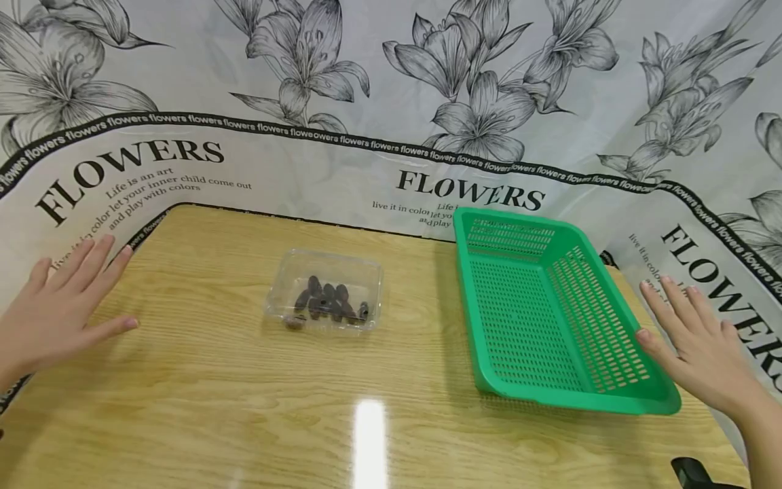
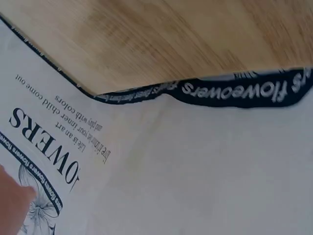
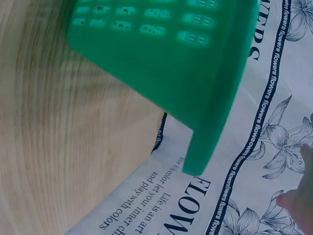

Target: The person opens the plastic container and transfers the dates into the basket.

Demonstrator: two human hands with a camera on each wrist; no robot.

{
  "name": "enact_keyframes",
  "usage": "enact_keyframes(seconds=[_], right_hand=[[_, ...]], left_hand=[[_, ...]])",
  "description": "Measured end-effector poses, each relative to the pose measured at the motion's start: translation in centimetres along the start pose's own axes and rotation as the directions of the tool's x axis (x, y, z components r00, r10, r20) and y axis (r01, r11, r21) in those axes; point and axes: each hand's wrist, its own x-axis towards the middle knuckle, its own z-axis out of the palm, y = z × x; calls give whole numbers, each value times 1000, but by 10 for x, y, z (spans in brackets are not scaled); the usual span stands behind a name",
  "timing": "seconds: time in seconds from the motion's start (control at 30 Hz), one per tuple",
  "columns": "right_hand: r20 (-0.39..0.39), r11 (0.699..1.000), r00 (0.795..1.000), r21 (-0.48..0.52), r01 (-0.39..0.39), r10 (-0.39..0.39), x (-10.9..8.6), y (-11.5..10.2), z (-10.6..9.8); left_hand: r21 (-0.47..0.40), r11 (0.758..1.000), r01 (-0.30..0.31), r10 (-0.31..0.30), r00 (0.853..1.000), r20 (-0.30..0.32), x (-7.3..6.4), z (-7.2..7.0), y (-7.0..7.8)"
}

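My left hand [image 1: 70,305] hovers at the far left of the table with its fingers spread, holding nothing. On the other side, my right hand [image 1: 702,339] is spread beside the right rim of a green plastic basket [image 1: 531,326]; its thumb tip overlaps that rim in the head view. The basket has slotted walls and a perforated bottom, with nothing inside. Left of it sits a clear plastic box [image 1: 366,278] with several dark brown oval fruits [image 1: 330,295], date-like in shape. In the right wrist view the basket's outer wall [image 3: 146,63] looms close, the hand at the right edge.
The wood-grain table [image 1: 214,380] ends at the back against a white cloth [image 1: 342,176] with flower drawings and lettering. A black object [image 1: 693,472] lies at the bottom right edge. Light glares on the table's front middle.
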Motion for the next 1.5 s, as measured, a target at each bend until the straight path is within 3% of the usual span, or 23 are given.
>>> enact_keyframes(seconds=[0.07,0.13,0.2,0.27,0.33,0.4,0.53,0.63,0.73,0.8,0.87,0.93,1.07,1.2,1.3,1.4,1.5], right_hand=[[1,1000,1000,13,0,0,1,0,-2],[-7,998,1000,58,16,-16,3,0,-4],[-27,990,999,136,46,-43,6,0,-7],[-33,967,998,245,68,-61,11,-3,-11],[-27,935,997,347,80,-76,16,-7,-15],[4,905,997,421,64,-72,21,-15,-19],[61,891,994,450,57,-94,34,-34,-29],[76,893,988,442,86,-133,48,-55,-39],[45,896,976,406,178,-214,62,-80,-48],[16,891,958,371,261,-287,72,-97,-51],[-18,877,934,339,341,-356,82,-114,-52],[-46,851,909,333,406,-415,93,-130,-49],[-72,796,867,365,483,-493,115,-159,-38],[-31,769,839,384,511,-543,133,-186,-23],[-2,747,812,391,538,-584,144,-207,-13],[-12,703,765,385,598,-644,155,-227,-3],[-45,645,705,365,671,-708,164,-246,5]], left_hand=[[-83,996,41,-39,999,19,3,1,2],[-265,958,114,-99,993,69,6,1,5],[-475,860,186,-136,981,139,9,1,9],[-642,727,244,-129,967,221,12,1,13],[-741,607,286,-71,949,308,15,3,19],[-810,508,291,36,933,358,17,6,27],[-873,334,356,178,885,430,26,15,53],[-869,273,413,185,864,468,36,23,73],[-866,209,454,175,854,490,46,31,91],[-865,155,477,177,848,499,51,35,101],[-861,81,502,181,842,508,56,38,110],[-843,-6,538,175,830,529,60,40,118],[-808,-136,574,154,818,555,65,44,131],[-793,-194,577,113,816,566,67,46,138],[-792,-220,570,84,820,566,67,46,139],[-790,-235,566,65,820,568,67,46,138],[-787,-235,571,52,816,576,67,44,136]])
